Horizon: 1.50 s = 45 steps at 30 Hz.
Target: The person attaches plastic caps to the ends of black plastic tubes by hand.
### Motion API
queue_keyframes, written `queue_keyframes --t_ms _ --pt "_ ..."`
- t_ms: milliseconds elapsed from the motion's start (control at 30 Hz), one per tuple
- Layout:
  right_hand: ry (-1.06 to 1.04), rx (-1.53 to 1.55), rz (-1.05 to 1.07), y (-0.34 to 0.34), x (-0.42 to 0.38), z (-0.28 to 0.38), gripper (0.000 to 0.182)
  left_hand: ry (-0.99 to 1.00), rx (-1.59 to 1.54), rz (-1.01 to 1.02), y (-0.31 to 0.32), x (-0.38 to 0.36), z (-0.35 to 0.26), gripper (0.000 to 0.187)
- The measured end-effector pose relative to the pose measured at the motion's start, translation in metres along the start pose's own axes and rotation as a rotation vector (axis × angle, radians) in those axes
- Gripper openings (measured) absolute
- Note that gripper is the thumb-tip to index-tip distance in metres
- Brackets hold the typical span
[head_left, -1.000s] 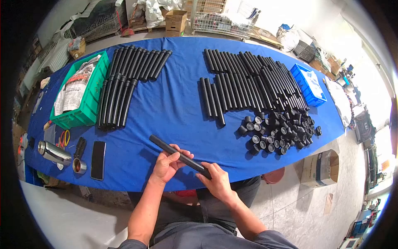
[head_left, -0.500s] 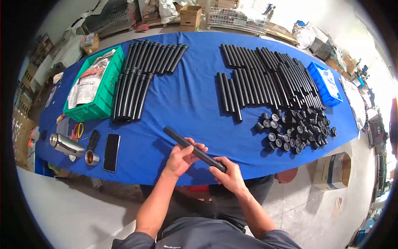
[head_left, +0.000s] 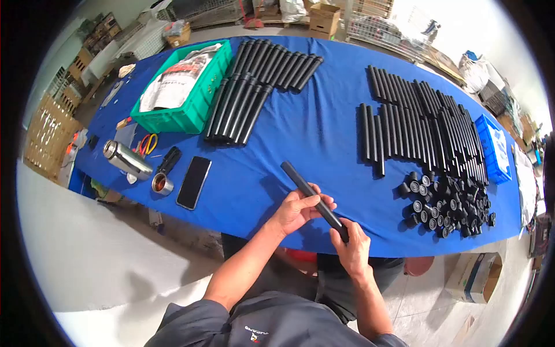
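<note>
Both hands hold one black tube (head_left: 300,182) slantwise over the near edge of the blue table (head_left: 312,127). My left hand (head_left: 298,211) grips its middle from below. Around the tube's near end closes my right hand (head_left: 350,246). The far end of the tube points up and left. A pile of small black end caps (head_left: 448,202) lies to the right. Beyond it are rows of black tubes (head_left: 425,124), and a second stack of black tubes (head_left: 254,84) lies at the far left.
A green crate (head_left: 193,110) with newspaper sits far left. A steel flask (head_left: 127,161), its cup (head_left: 162,184), scissors (head_left: 149,143) and a black phone (head_left: 193,182) lie near the left edge. A blue bin (head_left: 494,147) stands at the right. A cardboard box (head_left: 477,277) sits on the floor.
The view has swung to the left, so everything sits further right in frame. The tube is tilted more steeply, and both hands still grip it.
</note>
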State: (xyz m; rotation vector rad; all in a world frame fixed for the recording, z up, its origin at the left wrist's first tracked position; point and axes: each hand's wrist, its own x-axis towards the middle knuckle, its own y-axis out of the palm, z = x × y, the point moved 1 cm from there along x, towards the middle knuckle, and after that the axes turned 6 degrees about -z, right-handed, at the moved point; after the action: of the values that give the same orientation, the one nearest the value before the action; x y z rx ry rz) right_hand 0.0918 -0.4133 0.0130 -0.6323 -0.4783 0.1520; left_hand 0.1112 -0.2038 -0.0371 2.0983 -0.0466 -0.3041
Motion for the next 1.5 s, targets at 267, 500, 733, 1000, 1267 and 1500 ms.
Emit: queue_keyframes --t_ms 267,500,733,1000,1267,1500 --pt "0.977 1.028 0.248 -0.001 0.001 -0.017 0.028 0.022 -0.011 0.069 -0.009 0.003 0.002 0.021" --pt "-0.076 -0.1 0.008 -0.007 0.008 -0.003 0.036 0.001 0.017 0.053 0.001 0.004 0.0 0.024" --pt "0.291 0.287 0.104 -0.008 0.005 -0.015 0.03 -0.018 0.051 0.021 0.002 0.005 0.001 0.022" --pt "0.804 0.845 0.198 -0.012 0.001 -0.012 0.03 -0.005 -0.015 0.087 -0.005 0.005 0.001 0.023" --pt "0.51 0.56 0.13 -0.011 0.002 -0.017 0.026 -0.013 0.015 0.085 -0.005 0.007 0.003 0.025" --pt "-0.046 -0.058 -0.043 -0.006 -0.009 -0.011 0.031 -0.043 0.023 0.024 -0.001 0.006 0.004 0.024"
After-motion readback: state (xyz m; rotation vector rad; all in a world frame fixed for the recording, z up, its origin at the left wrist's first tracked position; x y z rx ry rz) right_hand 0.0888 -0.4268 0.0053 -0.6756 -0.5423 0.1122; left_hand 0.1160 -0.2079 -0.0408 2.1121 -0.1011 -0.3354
